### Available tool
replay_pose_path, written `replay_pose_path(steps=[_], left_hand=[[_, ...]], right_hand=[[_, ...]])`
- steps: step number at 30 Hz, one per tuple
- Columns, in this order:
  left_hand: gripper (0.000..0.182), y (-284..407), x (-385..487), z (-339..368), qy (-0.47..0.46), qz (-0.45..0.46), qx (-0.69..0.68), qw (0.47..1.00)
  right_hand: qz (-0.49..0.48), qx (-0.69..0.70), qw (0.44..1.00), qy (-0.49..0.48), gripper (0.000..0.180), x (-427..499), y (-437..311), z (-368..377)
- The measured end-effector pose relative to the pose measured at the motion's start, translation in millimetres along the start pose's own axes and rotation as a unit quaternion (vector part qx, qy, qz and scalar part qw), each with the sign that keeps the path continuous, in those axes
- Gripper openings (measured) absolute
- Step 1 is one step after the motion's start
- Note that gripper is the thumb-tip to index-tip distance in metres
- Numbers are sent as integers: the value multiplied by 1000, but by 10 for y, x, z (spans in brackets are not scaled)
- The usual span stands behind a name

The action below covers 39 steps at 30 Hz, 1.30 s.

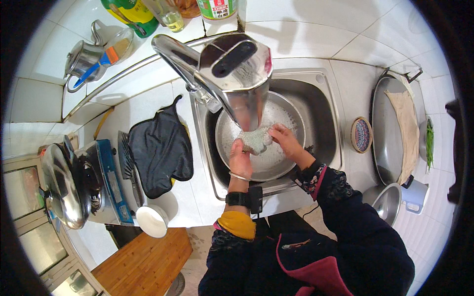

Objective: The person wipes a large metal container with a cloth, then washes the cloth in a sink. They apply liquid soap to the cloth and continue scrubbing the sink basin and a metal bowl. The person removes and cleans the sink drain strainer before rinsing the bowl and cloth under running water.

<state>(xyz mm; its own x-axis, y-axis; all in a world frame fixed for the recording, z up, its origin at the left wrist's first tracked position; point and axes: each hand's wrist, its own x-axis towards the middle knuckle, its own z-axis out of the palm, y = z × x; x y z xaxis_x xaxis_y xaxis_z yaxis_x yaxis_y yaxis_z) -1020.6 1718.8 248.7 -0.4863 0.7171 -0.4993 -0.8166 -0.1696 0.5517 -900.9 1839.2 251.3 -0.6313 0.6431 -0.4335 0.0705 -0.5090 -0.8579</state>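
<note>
A pale grey-green, rough-textured scouring cloth point(254, 139) is stretched between my two hands, under the chrome faucet point(234, 61). My left hand point(240, 160) grips its left end with the thumb on top. At the other end, the fingers of my right hand point(287, 141) pinch its edge. Below the cloth, a round metal basin point(274, 164) with small bubbles and wet spots inside sits in the stainless steel sink point(326, 97). The faucet's wide head hides part of the basin, and whether water is running cannot be told.
Left of the sink lie black fabric point(161, 153) and a dark-handled kitchen knife point(137, 188). A white bowl point(152, 221) stands at the counter edge, near a blue-fronted stove point(113, 181). To the right are a patterned coaster point(361, 135), a large pan point(385, 122) and a steel bowl point(387, 203).
</note>
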Motion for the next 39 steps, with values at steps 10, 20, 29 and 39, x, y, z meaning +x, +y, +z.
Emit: replay_pose_path(steps=[10, 20, 29, 39], left_hand=[[36, -8, -19, 182, -49, -31, 47, 997], [45, 62, -46, 134, 60, 29, 68, 995], [58, -7, -13, -144, 161, -11, 183, 970], [74, -184, 73, -129, 127, -154, 216, 956]], right_hand=[[32, 116, 992, 34, 32, -123, -193, 122], [5, -27, 999, 23, 38, -165, -401, -141], [-191, -630, 752, 34, 51, 209, 269, -685], [-1, -644, 741, -190, 24, 304, 636, -178]])
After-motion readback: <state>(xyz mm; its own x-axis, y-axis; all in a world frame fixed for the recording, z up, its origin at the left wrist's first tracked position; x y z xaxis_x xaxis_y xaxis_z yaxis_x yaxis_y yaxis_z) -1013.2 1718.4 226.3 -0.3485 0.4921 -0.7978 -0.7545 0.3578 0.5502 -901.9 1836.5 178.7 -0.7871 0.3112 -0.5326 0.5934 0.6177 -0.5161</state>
